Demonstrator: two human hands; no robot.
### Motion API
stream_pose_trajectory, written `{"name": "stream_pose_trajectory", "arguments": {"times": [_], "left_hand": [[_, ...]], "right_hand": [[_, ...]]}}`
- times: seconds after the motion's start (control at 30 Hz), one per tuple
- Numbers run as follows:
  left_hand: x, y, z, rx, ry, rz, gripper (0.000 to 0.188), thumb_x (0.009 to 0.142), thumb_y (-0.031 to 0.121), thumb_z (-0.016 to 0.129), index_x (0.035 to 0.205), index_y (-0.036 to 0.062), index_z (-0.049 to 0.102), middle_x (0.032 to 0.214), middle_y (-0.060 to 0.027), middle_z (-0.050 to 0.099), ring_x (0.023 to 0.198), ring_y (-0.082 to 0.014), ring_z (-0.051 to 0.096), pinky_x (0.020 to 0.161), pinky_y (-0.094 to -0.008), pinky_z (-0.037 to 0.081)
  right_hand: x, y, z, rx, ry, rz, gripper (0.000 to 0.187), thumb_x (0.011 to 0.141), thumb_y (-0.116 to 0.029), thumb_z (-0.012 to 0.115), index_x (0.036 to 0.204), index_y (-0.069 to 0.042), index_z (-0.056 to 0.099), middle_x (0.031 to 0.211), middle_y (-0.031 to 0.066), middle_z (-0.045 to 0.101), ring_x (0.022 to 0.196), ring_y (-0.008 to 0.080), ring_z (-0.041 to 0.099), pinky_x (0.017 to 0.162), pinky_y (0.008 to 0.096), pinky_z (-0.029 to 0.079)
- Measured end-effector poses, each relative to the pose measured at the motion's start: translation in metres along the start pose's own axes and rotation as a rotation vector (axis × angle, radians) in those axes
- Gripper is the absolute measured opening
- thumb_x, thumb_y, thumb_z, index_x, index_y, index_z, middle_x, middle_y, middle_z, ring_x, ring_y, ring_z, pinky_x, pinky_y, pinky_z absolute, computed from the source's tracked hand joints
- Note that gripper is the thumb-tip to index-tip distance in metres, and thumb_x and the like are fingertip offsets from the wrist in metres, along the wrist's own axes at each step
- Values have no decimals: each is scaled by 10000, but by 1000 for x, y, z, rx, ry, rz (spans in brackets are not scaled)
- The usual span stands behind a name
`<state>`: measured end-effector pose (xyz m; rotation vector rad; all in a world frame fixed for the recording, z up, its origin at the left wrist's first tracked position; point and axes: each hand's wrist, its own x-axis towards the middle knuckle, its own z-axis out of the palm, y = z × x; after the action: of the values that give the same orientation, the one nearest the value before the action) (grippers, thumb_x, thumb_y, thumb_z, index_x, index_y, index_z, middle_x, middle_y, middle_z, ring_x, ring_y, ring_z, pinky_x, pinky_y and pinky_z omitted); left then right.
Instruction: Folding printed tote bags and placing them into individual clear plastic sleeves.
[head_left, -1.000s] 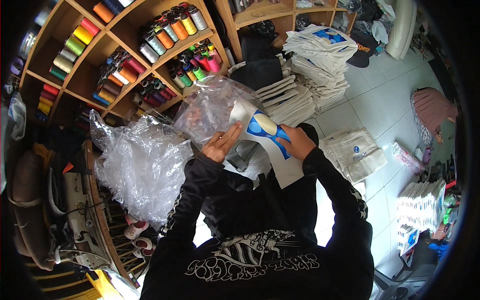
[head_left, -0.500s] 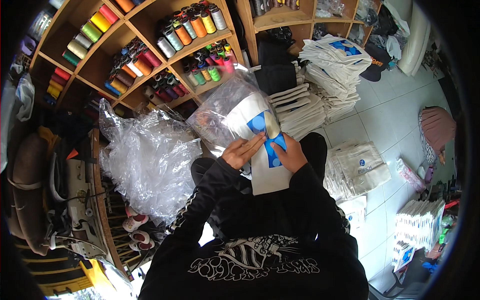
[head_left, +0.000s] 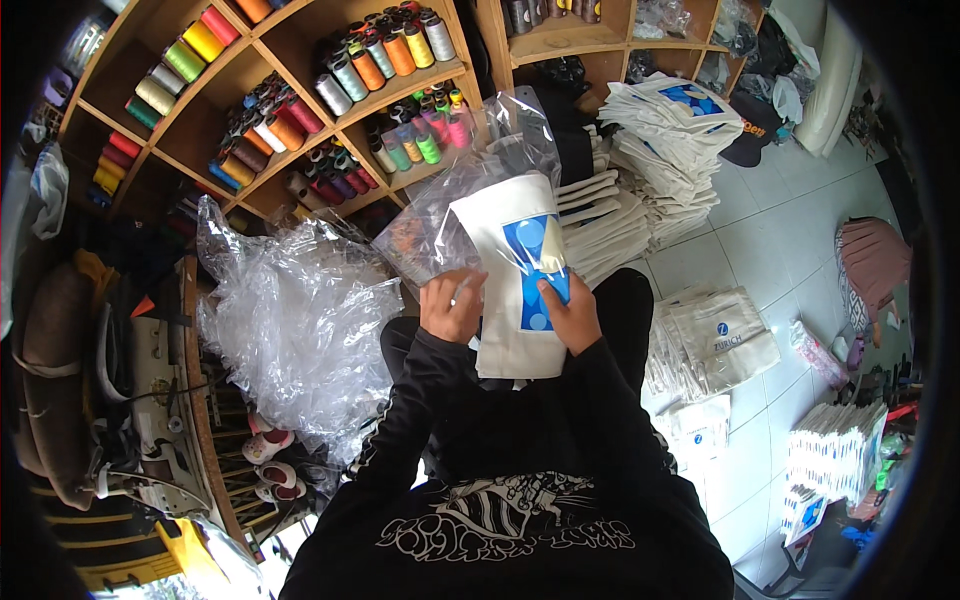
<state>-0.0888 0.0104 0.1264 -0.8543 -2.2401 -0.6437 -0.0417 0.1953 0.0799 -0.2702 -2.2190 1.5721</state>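
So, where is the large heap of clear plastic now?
In the head view, the heap of clear plastic lies left of the left hand, just below the wooden shelves.

A wooden shelf [head_left: 404,97], split into square compartments, carries rows and heaps of thread. Silver, pale blue, orange and yellow spools [head_left: 367,69] fill one compartment; below it stand green and pink spools [head_left: 428,148]. To the left, a row includes a yellow spool [head_left: 203,41], and a lower compartment holds a mixed heap [head_left: 284,136]. Clear plastic [head_left: 660,16] lies in a compartment further right. The floor [head_left: 745,240] is pale tile. On it lie a flat stack of cream cloth bags [head_left: 737,350] and a pink package [head_left: 818,354].
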Motion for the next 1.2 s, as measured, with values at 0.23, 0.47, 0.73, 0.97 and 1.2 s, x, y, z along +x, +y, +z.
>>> {"name": "stream_pose_trajectory", "arguments": {"times": [0.23,0.47,0.73,0.97,1.2], "left_hand": [[-2,-10,20,-205,-42,27,264,646,-52,601,886,55,578,1079,-102,539,912,-275,554,743,-336,435],[-10,5,31,-475,-176,-8,227,689,-123,527,878,-2,491,1177,-193,487,1118,-368,460,901,-400,404],[4,76,46,-743,-236,160,192,693,-100,531,848,3,486,1143,-193,514,1097,-371,478,904,-437,403],[-23,119,89,-1062,-408,178,216,689,-77,553,867,29,491,1131,-159,529,1079,-356,497,895,-386,413],[-36,126,100,-915,-518,227,189,724,-11,563,894,38,496,1124,-154,527,1070,-324,502,843,-380,422]], "right_hand": [[-3,-19,10,-195,11,-49,304,829,-206,552,992,46,506,649,217,565,598,357,581,527,383,445],[-17,-36,-16,-485,-96,-24,267,847,-211,507,1003,5,480,719,205,585,653,372,579,553,438,454],[-61,-64,-95,-781,-20,285,247,842,-238,511,963,-32,446,756,163,597,649,371,584,540,458,459],[-105,-73,-137,-889,26,522,228,827,-218,544,874,-33,421,594,212,557,584,394,569,505,465,442],[-107,-55,-138,-836,44,531,369,816,-260,554,1059,-12,429,763,204,592,666,384,585,560,442,464]]}}
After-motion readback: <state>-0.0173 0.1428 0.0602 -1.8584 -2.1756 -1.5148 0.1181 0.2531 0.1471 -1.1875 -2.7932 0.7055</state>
